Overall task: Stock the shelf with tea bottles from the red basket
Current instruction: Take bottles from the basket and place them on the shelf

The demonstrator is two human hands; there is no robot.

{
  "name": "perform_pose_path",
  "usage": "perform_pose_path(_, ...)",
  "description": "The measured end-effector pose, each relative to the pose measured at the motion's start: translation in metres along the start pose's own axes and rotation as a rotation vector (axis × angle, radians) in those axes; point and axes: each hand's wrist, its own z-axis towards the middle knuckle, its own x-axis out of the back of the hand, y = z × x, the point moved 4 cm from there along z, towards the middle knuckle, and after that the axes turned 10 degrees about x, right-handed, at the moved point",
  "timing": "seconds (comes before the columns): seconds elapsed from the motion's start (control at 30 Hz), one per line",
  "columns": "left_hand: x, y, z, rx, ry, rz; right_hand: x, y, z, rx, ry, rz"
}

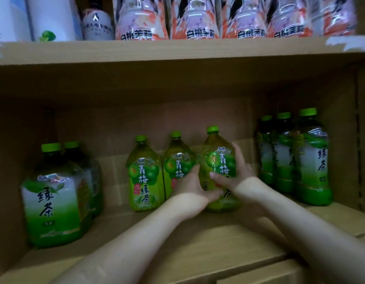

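Note:
Both my hands hold one green plum tea bottle (pixel 217 160) with a green cap, upright on the wooden shelf (pixel 198 242). My left hand (pixel 195 188) cups its lower left side and my right hand (pixel 233 173) wraps its right side and front. Two matching plum tea bottles (pixel 145 177) stand in a row just left of it, the nearer one (pixel 177 160) touching it. The red basket is out of view.
Two green tea bottles (pixel 54 197) stand at the shelf's left, and three taller ones (pixel 308 160) at the right by the side wall. The shelf above (pixel 177 50) carries pink peach tea bottles (pixel 140 19) and white bottles (pixel 52 17).

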Motion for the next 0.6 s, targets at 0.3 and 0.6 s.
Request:
perform_pose_path(0.3, -0.016, 0.008, 0.023, -0.113, 0.168, 0.101, 0.014, 0.030, 0.019, 0.082, 0.026, 0.110)
perform_pose_path(0.6, 0.020, -0.017, 0.026, -0.112, 0.500, 0.658, -0.003, 0.031, 0.047, 0.063, 0.011, -0.126)
